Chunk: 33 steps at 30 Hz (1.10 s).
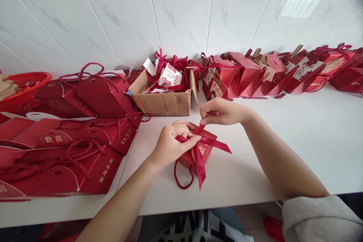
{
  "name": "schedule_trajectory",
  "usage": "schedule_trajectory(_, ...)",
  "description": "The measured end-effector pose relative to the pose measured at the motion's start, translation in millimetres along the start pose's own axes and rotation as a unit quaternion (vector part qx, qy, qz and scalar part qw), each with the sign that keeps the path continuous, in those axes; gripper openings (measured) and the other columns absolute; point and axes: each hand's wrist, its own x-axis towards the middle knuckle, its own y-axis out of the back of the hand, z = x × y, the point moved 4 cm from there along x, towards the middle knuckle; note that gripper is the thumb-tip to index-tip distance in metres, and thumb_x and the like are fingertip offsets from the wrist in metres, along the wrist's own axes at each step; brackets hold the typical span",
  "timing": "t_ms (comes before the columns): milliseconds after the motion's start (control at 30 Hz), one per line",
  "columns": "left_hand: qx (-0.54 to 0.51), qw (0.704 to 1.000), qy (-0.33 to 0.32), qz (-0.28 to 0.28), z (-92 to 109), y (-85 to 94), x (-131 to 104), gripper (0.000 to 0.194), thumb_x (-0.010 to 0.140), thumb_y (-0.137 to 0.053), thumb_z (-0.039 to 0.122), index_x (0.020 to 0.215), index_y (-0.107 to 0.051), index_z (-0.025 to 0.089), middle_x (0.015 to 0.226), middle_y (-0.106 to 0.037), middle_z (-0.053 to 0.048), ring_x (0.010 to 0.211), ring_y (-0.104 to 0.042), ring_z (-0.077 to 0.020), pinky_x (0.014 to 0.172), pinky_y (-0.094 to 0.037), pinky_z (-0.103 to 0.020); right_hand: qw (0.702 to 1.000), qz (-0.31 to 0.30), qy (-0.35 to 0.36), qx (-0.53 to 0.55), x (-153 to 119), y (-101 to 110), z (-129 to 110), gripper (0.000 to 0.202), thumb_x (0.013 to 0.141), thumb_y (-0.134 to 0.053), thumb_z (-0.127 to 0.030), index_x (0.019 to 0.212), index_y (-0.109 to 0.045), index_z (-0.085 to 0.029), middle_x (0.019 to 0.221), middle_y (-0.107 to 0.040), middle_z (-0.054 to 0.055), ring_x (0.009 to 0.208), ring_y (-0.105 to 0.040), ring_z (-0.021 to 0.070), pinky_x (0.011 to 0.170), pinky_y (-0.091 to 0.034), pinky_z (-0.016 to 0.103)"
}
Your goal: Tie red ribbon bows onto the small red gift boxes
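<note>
A small red gift box (208,151) with gold characters lies on the white table in front of me, its twisted cord handle (183,187) looping toward the near side. Dark red satin ribbon (200,166) runs over its top, and two loose tails hang down and to the right. My left hand (177,141) is closed, pinching the ribbon between thumb and fingers at the knot. Above and to the right of it, my right hand (219,111) pinches another part of the ribbon and holds it upward. The fingers cover part of the knot.
A cardboard box (164,104) of ribbons and printed tags stands behind the hands. Red boxes with cord handles (65,162) are stacked on the left, by a red basin (31,83). More red boxes (246,73) line the tiled wall at right.
</note>
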Motion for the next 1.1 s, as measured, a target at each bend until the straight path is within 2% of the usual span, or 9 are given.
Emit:
schedule_trajectory(333, 0.020, 1.000, -0.009, -0.018, 0, -3.4, 0, 0.054, 0.075, -0.066, 0.023, 0.053, -0.017, 0.021, 0.049, -0.042, 0.001, 0.086, -0.063, -0.0220, 0.070, -0.048, -0.031, 1.000, -0.018, 0.021, 0.012, 0, 0, 1, 0.027, 0.086, -0.059, -0.028, 0.064, -0.050, -0.016, 0.059, -0.044, -0.004, 0.054, -0.037, 0.0063, 0.051, -0.030, 0.020)
schedule_trajectory(433, 0.031, 0.999, -0.008, -0.019, 1, -3.1, 0, 0.052, 0.075, -0.067, 0.024, 0.051, -0.020, 0.021, 0.053, -0.051, -0.001, 0.087, -0.063, -0.0227, 0.072, -0.048, -0.033, 1.000, -0.020, 0.014, 0.007, 0, -1, 0, 0.026, 0.086, -0.059, -0.027, 0.064, -0.050, -0.016, 0.059, -0.045, -0.004, 0.054, -0.037, 0.0063, 0.051, -0.030, 0.020)
schedule_trajectory(533, 0.027, 1.000, 0.000, -0.009, 0, -1.7, -1, 0.049, 0.076, -0.066, 0.025, 0.050, -0.025, 0.021, 0.059, -0.058, -0.002, 0.091, -0.063, -0.0228, 0.077, -0.047, -0.033, 0.999, -0.026, -0.028, -0.006, -1, -2, 1, 0.025, 0.087, -0.057, -0.029, 0.066, -0.051, -0.016, 0.059, -0.047, -0.004, 0.053, -0.037, 0.0064, 0.049, -0.030, 0.020)
schedule_trajectory(600, 0.006, 1.000, 0.007, -0.009, 0, -0.4, -1, 0.046, 0.078, -0.064, 0.025, 0.050, -0.029, 0.021, 0.067, -0.063, -0.003, 0.098, -0.061, -0.0222, 0.082, -0.046, -0.032, 0.998, -0.031, -0.060, -0.015, -3, 0, 1, 0.026, 0.087, -0.057, -0.034, 0.069, -0.054, -0.015, 0.061, -0.050, -0.003, 0.053, -0.038, 0.0069, 0.050, -0.031, 0.020)
schedule_trajectory(700, -0.050, 0.998, 0.030, -0.015, -2, 2.3, 1, 0.038, 0.082, -0.060, 0.028, 0.052, -0.039, 0.020, 0.091, -0.069, -0.006, 0.112, -0.056, -0.0220, 0.093, -0.041, -0.032, 0.994, -0.029, -0.100, -0.016, -9, 5, 0, 0.030, 0.087, -0.055, -0.043, 0.080, -0.062, -0.015, 0.070, -0.058, 0.000, 0.059, -0.045, 0.0088, 0.053, -0.035, 0.021)
schedule_trajectory(833, -0.148, 0.986, 0.076, -0.012, -8, 6.6, 4, 0.038, 0.088, -0.047, 0.035, 0.053, -0.050, 0.019, 0.109, -0.068, -0.006, 0.124, -0.047, -0.0238, 0.103, -0.032, -0.032, 0.989, 0.023, -0.146, -0.005, -15, 15, -1, 0.036, 0.090, -0.048, -0.048, 0.093, -0.064, -0.016, 0.078, -0.062, 0.003, 0.065, -0.051, 0.0121, 0.056, -0.039, 0.024)
schedule_trajectory(967, -0.225, 0.966, 0.123, -0.022, -16, 6.3, 5, 0.041, 0.087, -0.041, 0.035, 0.050, -0.047, 0.018, 0.113, -0.066, -0.006, 0.113, -0.054, -0.0263, 0.098, -0.034, -0.034, 0.990, 0.099, -0.096, -0.024, -13, 19, -10, 0.030, 0.089, -0.053, -0.042, 0.084, -0.066, -0.016, 0.079, -0.061, 0.004, 0.070, -0.056, 0.0139, 0.064, -0.045, 0.027)
schedule_trajectory(1033, -0.247, 0.959, 0.136, -0.031, -19, 5.2, 5, 0.036, 0.083, -0.042, 0.031, 0.050, -0.046, 0.018, 0.107, -0.066, -0.006, 0.110, -0.054, -0.0269, 0.094, -0.036, -0.034, 0.992, 0.104, -0.051, -0.042, -8, 13, -20, 0.023, 0.086, -0.060, -0.036, 0.081, -0.069, -0.016, 0.089, -0.063, 0.007, 0.078, -0.058, 0.0149, 0.071, -0.047, 0.029)
schedule_trajectory(1100, -0.247, 0.959, 0.131, -0.039, -20, 4.8, 6, 0.028, 0.077, -0.042, 0.026, 0.049, -0.045, 0.019, 0.092, -0.066, -0.006, 0.115, -0.049, -0.0277, 0.093, -0.036, -0.033, 0.993, 0.089, -0.031, -0.071, -4, 2, -30, 0.016, 0.083, -0.064, -0.031, 0.079, -0.072, -0.018, 0.099, -0.062, 0.008, 0.086, -0.058, 0.0162, 0.076, -0.047, 0.030)
